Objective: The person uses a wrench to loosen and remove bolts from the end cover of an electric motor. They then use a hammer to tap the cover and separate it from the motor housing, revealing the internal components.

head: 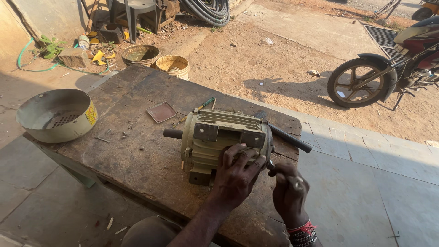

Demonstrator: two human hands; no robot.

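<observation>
Outdoors, on sunlit dirt and paving, a dark, worn wooden workbench (137, 155) runs from the far left towards you. Near its right end lies a cream-coloured cast-metal electric motor (224, 139) on its side, its short dark shaft pointing left.

Your left hand (235, 176) is spread flat over the near side of the motor housing, fingers (244, 155) apart and pressed on the metal, not closed round anything. Your right hand (289, 194), with a red thread and beaded band at the wrist, is curled together just right of the motor's end cover, closed on a small dark tool (270, 165) whose tip meets the cover's rim (what kind of tool it is you cannot tell from here).

Behind the motor a long dark-handled tool (288, 137) lies across the bench's right edge, and a green-and-yellow screwdriver (195, 110) lies just beyond the motor's far side. Left of that rests a small square reddish metal plate (161, 112). At the far left end of the bench sits a round cream metal fan cover (57, 114), open side up, with a perforated bottom. Two round buckets (155, 59) stand on the ground beyond the bench, and a motorcycle (388, 64) is parked at the far right.
</observation>
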